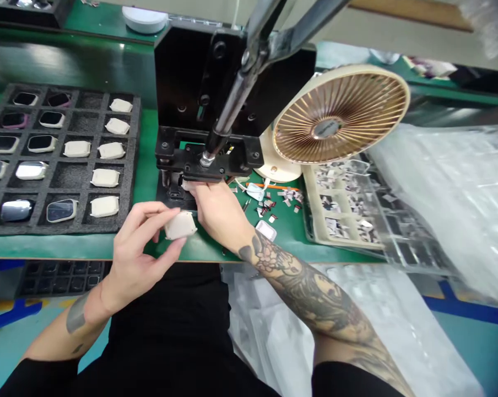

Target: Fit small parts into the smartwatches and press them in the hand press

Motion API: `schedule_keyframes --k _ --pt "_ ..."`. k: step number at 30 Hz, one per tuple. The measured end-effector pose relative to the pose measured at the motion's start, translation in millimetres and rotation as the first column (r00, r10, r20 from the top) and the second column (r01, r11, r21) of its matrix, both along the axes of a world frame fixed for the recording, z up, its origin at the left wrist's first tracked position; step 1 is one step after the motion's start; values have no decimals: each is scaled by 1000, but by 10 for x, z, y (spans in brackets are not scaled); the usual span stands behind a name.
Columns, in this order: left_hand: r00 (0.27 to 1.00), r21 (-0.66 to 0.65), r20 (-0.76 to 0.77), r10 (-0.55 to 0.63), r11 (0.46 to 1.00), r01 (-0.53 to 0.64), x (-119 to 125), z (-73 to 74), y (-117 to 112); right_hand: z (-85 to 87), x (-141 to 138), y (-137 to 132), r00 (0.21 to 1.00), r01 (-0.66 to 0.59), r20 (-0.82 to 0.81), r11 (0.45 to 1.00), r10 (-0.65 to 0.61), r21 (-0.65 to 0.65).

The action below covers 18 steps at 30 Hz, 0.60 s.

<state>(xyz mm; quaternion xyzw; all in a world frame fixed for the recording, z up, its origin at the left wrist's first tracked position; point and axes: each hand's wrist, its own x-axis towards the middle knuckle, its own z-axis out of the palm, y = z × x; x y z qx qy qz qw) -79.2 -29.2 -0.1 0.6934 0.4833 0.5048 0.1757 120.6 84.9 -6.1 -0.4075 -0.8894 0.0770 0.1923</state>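
Pinching the pale case by opposite edges, left hand holds it near the black press; judged light, stiff: grip rims. Right hand: fingers partly hidden, grip unclear.

R hand: fingertips hidden under press, grip not clear; press lever, above both hands, cut off at top edge. White case in L hand: underside hidden; foam tray to L of same, cut off at L edge. Sm. parts just R of R hand & those in compartment box further R, too sm. to ID; fan label beyond R hand illegible.
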Motion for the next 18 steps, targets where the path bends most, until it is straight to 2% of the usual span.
schedule_keyframes --k 3,6,9,11,13,16,18 --pt "957 86 -253 141 989 -123 -53 56 60 43 112 -157 978 -11 -209 1000 15 20" --pt "865 92 -465 189 982 -165 -11 98 234 89 306 -392 931 -41 -360 997 59 60" --pt "737 39 -654 170 981 -192 139 161 473 144 477 -546 913 -20 -403 996 56 91" --pt "654 -35 -749 106 980 -198 251 203 615 165 549 -582 916 -2 -398 994 45 106" --pt "604 -111 -796 38 972 -207 332 232 710 165 593 -583 921 -8 -387 993 52 115" --pt "605 -196 -795 -40 961 -193 364 255 742 157 627 -562 926 -20 -370 991 67 130" --pt "665 -238 -742 -88 961 -138 332 268 684 171 637 -548 929 -24 -361 985 85 169"
